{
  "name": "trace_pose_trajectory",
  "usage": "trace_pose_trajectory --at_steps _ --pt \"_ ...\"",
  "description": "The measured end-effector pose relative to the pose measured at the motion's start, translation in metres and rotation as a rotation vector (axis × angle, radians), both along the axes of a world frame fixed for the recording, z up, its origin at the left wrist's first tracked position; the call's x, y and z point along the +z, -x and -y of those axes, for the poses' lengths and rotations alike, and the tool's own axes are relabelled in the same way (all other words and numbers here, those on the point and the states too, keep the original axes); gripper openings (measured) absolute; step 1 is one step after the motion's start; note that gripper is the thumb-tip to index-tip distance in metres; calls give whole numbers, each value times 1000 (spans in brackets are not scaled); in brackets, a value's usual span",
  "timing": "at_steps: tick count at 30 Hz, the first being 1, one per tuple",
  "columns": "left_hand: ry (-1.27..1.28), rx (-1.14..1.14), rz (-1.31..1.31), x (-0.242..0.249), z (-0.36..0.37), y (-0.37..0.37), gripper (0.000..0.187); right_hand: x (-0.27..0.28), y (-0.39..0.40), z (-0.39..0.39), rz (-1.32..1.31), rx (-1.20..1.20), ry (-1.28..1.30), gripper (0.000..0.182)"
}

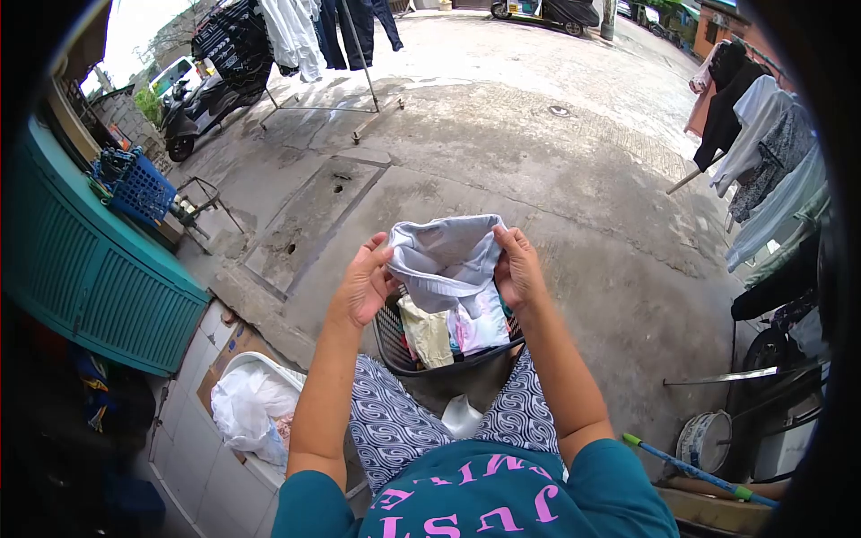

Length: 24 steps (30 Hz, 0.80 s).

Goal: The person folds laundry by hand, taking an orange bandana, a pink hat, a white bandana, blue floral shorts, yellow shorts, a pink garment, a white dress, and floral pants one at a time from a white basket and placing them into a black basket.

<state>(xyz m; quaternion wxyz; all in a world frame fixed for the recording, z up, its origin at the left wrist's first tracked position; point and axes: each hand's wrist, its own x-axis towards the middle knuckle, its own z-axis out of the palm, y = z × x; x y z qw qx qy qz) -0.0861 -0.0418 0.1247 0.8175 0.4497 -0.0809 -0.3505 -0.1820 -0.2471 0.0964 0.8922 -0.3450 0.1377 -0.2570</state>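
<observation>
A light grey garment (pixel 446 291) with a wide waistband, possibly shorts, is stretched between my two hands above the basket. My left hand (pixel 366 282) pinches its left edge, with the other fingers loosely curled. At the opposite end, my right hand (pixel 518 269) grips the waistband between thumb and fingers. The waistband gapes, so the inside of the cloth shows. Below it, a dark plastic basket (pixel 421 370) stands between my knees. Folded clothes lie in it, among them a pale yellow piece (pixel 428 334) and a pink-and-white piece (pixel 482 325).
To my left sits a white tub (pixel 235 363) with a white plastic bag (pixel 256 399). A blue basket (pixel 143 190) is farther left, near a parked motorbike (pixel 202 117). Laundry hangs on a rack (pixel 366 54) ahead and on a line at right. A blue pole (pixel 691 468) lies right.
</observation>
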Motion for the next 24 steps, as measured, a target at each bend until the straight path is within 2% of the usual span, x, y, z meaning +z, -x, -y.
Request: trace_pose_trajectory --at_steps 3,5,7,8,10,11,12,14,15,16,18,19,20,22,24 --pt "27 -9 10 0 4 2 41 2 1 -6 -31 32 -172 21" --pt "33 -8 11 1 11 5 39 -2 -1 -3 2 51 -145 21" --pt "-54 29 127 1 19 4 27 -9 -10 0 25 77 -58 17" --pt "-52 29 134 -5 20 -1 27 -12 -12 2 32 76 -56 17" --pt "-335 24 487 -16 24 -11 11 -11 -13 3 -179 4 377 15" --pt "-683 276 1197 -17 23 -13 8 -28 -23 13 -311 -214 813 12" --pt "-683 274 1195 -16 18 -19 8 -26 -21 22 -313 -214 813 12" --pt "-1186 225 1633 -14 -3 -40 17 -19 -13 36 -528 -368 1630 11" --pt "-1186 147 1630 -11 -8 -44 21 -14 -11 36 -457 -353 1786 9" --pt "-1187 148 1630 -9 -9 -47 21 -9 -9 34 -456 -352 1786 9" --pt "-1199 159 1665 1 -11 -50 21 2 -5 30 -94 -266 2164 11" --pt "-1203 157 1663 9 -12 -50 21 2 -8 29 -104 -155 2183 19" --pt "-1161 116 1715 16 -12 -49 24 1 -11 32 -101 -151 2182 19" --pt "-1123 76 1763 33 -16 -51 29 8 -21 37 -256 114 2162 26" --pt "-1071 -280 1819 49 -26 -56 26 36 -23 47 -482 329 2062 23"
